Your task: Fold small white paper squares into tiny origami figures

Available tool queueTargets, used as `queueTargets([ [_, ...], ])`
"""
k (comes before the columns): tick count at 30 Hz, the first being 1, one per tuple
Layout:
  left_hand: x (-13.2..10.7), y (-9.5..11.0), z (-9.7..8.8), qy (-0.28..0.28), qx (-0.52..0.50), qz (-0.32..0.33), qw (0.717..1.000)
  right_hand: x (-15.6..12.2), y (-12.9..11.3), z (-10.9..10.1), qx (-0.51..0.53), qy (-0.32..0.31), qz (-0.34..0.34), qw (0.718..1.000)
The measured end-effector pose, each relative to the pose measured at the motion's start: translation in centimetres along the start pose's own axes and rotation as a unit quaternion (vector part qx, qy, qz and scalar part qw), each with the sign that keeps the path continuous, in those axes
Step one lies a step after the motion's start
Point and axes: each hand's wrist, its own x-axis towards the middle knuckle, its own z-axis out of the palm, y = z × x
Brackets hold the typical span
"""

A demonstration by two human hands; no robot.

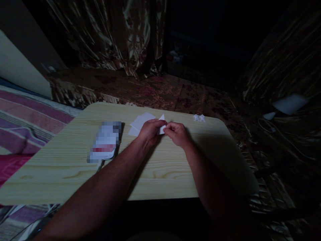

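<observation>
Between my two hands is a small piece of folded white paper (162, 130), with a pointed corner sticking up. My left hand (150, 130) is closed on its left side, thumb on top. The fingertips of my right hand (176, 132) pinch its right edge. Behind and left of my left hand, white paper sheets (140, 122) lie overlapping on the table, partly covered by that hand. Two small folded white paper shapes (199, 117) sit near the table's far edge, to the right of my hands.
A phone-like device (104, 142) with a blurred-out bright screen lies on the left of the pale wooden table (160, 174). A striped bed cover (30, 127) is on the left. Patterned curtains (135, 36) hang behind. A white cable (271, 125) lies at right.
</observation>
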Motion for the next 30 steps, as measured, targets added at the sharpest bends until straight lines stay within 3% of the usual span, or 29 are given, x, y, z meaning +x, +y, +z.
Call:
queueTargets([
  [9,0.5,0.5,-0.7,0.037,-0.004,0.008,0.999,-0.2,0.0,0.1,-0.041,-0.025,0.001,0.999],
  [13,0.8,1.1,-1.1,0.047,-0.052,0.026,0.997,-0.3,0.2,0.3,-0.037,-0.044,0.000,0.998],
  [17,0.5,1.2,-0.9,0.003,-0.067,0.012,0.998,-0.2,0.7,0.2,-0.017,-0.005,0.009,1.000],
  [21,0.2,0.3,-0.6,-0.035,0.020,0.024,0.999,0.1,1.1,0.0,-0.005,0.016,0.028,0.999],
  [30,0.0,-0.1,-0.6,-0.024,0.093,0.055,0.994,0.5,1.2,0.2,0.036,0.084,0.029,0.995],
])
